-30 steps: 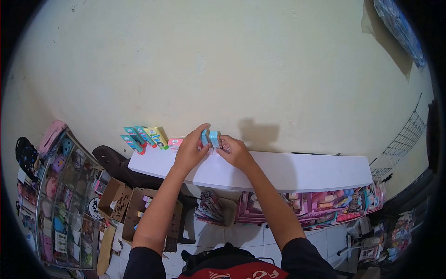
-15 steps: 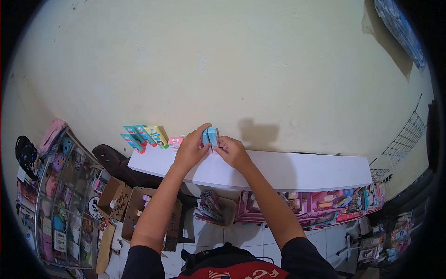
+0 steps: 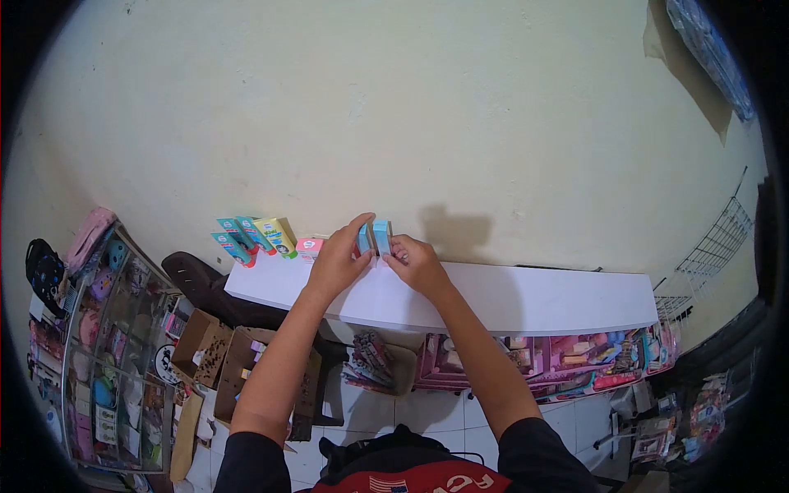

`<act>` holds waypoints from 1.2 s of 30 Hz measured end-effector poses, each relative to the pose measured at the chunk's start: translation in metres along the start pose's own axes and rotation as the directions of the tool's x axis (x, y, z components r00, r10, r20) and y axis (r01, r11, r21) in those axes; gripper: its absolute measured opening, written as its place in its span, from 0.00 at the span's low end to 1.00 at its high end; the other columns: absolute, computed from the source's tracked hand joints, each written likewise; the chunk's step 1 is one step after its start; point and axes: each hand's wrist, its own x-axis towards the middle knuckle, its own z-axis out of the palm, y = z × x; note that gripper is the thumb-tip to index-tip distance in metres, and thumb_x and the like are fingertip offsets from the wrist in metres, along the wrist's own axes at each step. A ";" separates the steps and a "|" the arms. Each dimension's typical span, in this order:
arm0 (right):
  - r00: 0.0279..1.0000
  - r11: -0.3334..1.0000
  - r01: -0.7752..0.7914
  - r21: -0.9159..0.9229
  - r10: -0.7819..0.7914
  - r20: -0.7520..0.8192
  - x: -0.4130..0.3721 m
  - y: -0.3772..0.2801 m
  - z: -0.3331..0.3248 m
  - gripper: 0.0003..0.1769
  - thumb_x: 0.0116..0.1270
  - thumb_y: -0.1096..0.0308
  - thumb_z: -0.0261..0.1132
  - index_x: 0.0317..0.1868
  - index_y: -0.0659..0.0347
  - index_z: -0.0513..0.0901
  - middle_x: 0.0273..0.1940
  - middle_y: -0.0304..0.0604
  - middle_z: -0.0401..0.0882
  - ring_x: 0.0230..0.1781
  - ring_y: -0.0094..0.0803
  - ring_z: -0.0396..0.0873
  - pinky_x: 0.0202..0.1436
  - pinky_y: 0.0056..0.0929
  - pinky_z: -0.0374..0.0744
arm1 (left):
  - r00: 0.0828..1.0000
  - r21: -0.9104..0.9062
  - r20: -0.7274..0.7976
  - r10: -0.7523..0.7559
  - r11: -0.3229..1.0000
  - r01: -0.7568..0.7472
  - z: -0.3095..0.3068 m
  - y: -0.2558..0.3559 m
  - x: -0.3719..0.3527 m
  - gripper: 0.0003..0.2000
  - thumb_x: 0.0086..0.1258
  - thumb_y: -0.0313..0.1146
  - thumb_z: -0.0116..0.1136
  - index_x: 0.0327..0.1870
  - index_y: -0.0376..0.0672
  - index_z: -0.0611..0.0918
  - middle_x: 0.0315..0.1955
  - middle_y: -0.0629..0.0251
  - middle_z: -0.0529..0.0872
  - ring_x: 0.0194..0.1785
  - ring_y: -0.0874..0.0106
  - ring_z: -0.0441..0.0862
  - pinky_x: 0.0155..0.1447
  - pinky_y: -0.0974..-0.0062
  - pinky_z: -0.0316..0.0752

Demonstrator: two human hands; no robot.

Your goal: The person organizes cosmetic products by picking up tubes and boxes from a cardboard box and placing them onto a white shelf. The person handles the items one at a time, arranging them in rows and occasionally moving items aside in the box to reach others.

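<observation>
Two small light-blue boxes stand upright side by side on the white shelf, with a narrow gap between them. Around the left blue box (image 3: 365, 238) my left hand (image 3: 335, 261) is closed, its fingers behind and its thumb in front. My right hand (image 3: 416, 263) pinches the right blue box (image 3: 381, 237) at its right side. A pink box (image 3: 310, 247) stands just left of my left hand. Farther left are several teal tubes (image 3: 233, 248) and a yellow tube (image 3: 276, 237) with a green cap.
The white shelf (image 3: 567, 297) runs along the wall. Below it are pink baskets (image 3: 538, 361) of goods, a bin of rolled packets (image 3: 370, 361) and open cardboard boxes (image 3: 205, 349). A glass display case (image 3: 115, 361) stands at the left, a wire rack (image 3: 713, 238) at the right.
The gap between the two blue boxes has widened slightly. The right box and my right hand have shifted a little to the right.
</observation>
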 end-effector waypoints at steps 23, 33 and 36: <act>1.000 1.000 0.003 0.011 -0.003 -0.011 0.001 -0.002 -0.004 0.18 0.59 0.72 0.76 0.48 0.68 0.83 0.36 0.49 0.85 0.33 0.37 0.84 0.40 0.34 0.84 | 0.984 0.122 -0.115 0.134 0.985 -0.120 -0.001 0.001 -0.001 0.38 0.59 0.28 0.74 0.73 0.47 0.71 0.62 0.51 0.80 0.65 0.53 0.77 0.67 0.61 0.74; 0.999 0.998 -0.046 0.034 0.046 -0.008 -0.003 -0.009 -0.006 0.19 0.59 0.73 0.75 0.50 0.67 0.82 0.36 0.49 0.86 0.33 0.35 0.85 0.40 0.32 0.84 | 0.978 0.148 -0.141 0.153 0.980 -0.131 -0.003 0.002 -0.004 0.37 0.57 0.30 0.76 0.71 0.44 0.73 0.61 0.51 0.80 0.64 0.53 0.78 0.66 0.60 0.74; 0.998 0.995 -0.063 0.072 0.064 -0.012 -0.003 -0.004 -0.002 0.20 0.59 0.74 0.76 0.51 0.66 0.82 0.37 0.49 0.86 0.32 0.34 0.85 0.40 0.31 0.85 | 0.973 0.154 -0.152 0.172 0.977 -0.148 -0.002 0.001 -0.003 0.37 0.56 0.29 0.76 0.70 0.45 0.74 0.61 0.52 0.80 0.65 0.53 0.76 0.67 0.60 0.73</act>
